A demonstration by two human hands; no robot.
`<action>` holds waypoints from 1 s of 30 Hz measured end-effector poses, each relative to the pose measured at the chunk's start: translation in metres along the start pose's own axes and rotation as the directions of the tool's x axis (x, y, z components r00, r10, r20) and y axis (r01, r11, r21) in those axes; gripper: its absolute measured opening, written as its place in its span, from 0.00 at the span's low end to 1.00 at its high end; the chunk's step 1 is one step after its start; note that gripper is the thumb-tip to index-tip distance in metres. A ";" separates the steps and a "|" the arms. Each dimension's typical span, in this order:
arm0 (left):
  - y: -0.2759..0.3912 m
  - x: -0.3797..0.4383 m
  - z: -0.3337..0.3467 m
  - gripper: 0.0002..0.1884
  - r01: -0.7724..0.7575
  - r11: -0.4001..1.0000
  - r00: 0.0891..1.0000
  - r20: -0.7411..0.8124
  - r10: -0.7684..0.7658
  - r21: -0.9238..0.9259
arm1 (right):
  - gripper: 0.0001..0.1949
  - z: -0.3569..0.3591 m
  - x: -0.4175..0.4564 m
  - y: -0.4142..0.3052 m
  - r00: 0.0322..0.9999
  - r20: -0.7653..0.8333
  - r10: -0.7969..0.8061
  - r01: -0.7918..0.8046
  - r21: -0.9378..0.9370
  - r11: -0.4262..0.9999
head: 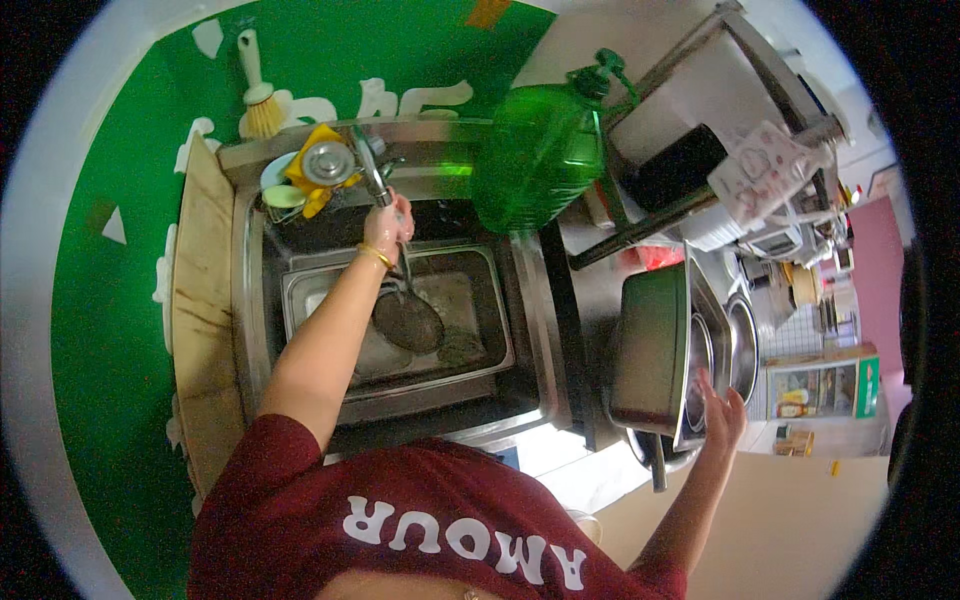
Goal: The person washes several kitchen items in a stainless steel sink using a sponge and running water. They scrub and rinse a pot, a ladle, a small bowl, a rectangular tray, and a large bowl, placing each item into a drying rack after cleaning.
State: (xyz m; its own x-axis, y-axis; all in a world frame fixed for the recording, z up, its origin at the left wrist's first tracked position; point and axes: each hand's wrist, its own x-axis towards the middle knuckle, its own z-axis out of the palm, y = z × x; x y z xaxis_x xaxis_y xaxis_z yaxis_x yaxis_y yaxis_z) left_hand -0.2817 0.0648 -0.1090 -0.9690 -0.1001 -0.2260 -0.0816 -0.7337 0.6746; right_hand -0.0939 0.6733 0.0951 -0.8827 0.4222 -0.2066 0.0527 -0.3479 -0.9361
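Observation:
My left hand, with a gold-coloured bangle at its wrist, is closed at the lower end of the metal faucet. From under this hand runs the handle of a dark, round-headed ladle or skimmer, its head over a rectangular metal pan inside the steel sink. Whether the fingers also touch the faucet cannot be told. Off to the right, my right hand has its fingers apart beside the rim of a deep metal pan with round metal containers next to it; contact is unclear.
A large green pump bottle stands at the sink's back right corner. Behind the sink are a yellow cloth and a metal scourer or lid. A brush hangs on the green wall. A metal rack stands at the upper right.

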 end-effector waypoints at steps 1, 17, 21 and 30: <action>0.011 -0.006 -0.001 0.19 -0.028 0.995 0.999 -0.043 0.024 -0.100 | 0.24 0.083 -0.032 -0.008 0.989 -0.037 0.141 -0.110 0.445 0.889; 0.014 -0.001 -0.011 0.08 -0.039 0.906 0.995 -0.099 -0.003 -0.421 | 0.14 0.450 -0.019 0.403 0.657 0.752 0.053 0.433 -0.434 0.790; 0.021 -0.006 -0.047 0.13 -0.258 0.917 0.961 -0.015 0.275 0.306 | 0.09 0.476 -0.022 0.392 0.710 0.683 0.171 0.183 -0.414 0.892; -0.084 -0.033 -0.099 0.13 -0.238 0.530 0.968 0.243 0.061 0.814 | 0.20 0.489 -0.015 0.323 0.843 0.446 0.299 -0.328 -0.014 0.945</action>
State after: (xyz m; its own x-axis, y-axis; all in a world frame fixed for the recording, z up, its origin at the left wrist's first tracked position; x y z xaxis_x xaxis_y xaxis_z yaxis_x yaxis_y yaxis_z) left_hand -0.2196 0.0629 -0.2277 -0.9997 0.0218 -0.0064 -0.0024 0.1816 0.9834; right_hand -0.2924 0.1453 -0.0647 -0.9370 -0.1214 -0.3274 0.3457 -0.4548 -0.8207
